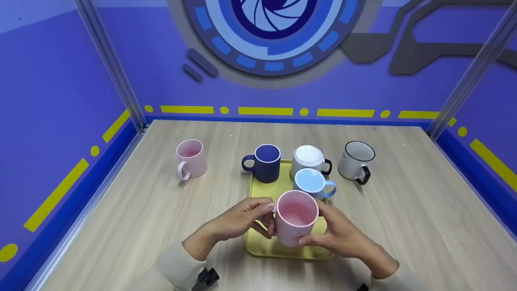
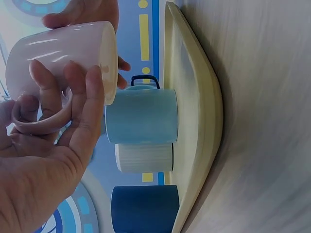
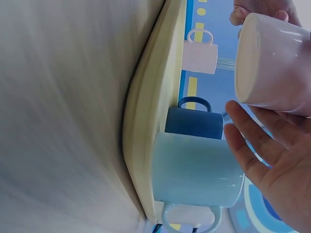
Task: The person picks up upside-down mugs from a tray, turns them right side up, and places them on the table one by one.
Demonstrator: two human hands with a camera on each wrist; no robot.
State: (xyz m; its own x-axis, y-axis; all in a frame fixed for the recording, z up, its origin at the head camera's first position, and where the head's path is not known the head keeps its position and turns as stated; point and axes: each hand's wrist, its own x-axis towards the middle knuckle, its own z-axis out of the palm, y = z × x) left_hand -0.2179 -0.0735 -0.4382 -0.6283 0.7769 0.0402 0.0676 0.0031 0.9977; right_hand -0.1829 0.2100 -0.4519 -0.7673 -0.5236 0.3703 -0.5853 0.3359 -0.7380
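Pink mug (image 1: pixel 291 231) held up over the yellow tray (image 1: pixel 259 245)

The person has the pink mug in two hands, mouth up, above the near part of the tray and not touching it. The left hand (image 1: pixel 242 218) pinches the handle between thumb and fingers. The right hand (image 1: pixel 340 233) grips the other side, thumb low on the wall, fingers behind.

On the tray, the light blue mug (image 1: pixel 309 182) stands just beyond the held one. Behind it sits a white mug (image 1: pixel 308 157) turned bottom up, with the dark blue mug (image 1: pixel 267 167) at the far left corner. On the desk (image 1: pixel 408 226), the other pink mug (image 1: pixel 194 162) stands well to the left and a black-rimmed mug (image 1: pixel 355 162) to the right.

The step in hand looks like steadying or turning the mug before setting it down. The next move probably calls for a level lowering onto the bare near part, clear of the light blue mug.
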